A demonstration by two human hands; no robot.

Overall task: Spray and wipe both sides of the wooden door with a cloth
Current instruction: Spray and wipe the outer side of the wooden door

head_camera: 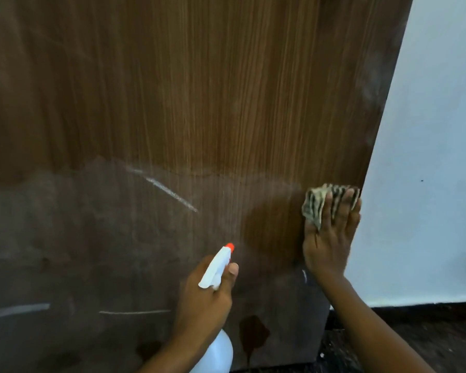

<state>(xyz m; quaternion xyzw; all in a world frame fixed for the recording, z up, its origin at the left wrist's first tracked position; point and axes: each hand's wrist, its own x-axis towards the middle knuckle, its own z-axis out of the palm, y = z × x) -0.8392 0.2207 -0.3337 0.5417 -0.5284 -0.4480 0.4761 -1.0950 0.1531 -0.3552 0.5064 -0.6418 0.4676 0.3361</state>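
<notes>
The brown wooden door [189,98] fills most of the view; its lower part is dusty grey with pale chalky streaks and a wet patch. My left hand [205,300] grips a white spray bottle [215,267] with an orange nozzle aimed at the door, and a fine mist hangs in front of the nozzle. With flat fingers, my right hand [331,238] presses a striped cloth [318,203] against the door near its right edge. The bottle's lower body shows below my wrist.
A white wall [425,157] stands to the right of the door's edge. A dark skirting and a dark speckled floor [414,337] lie below it. A dark wet drip mark [253,335] runs down near the door's bottom.
</notes>
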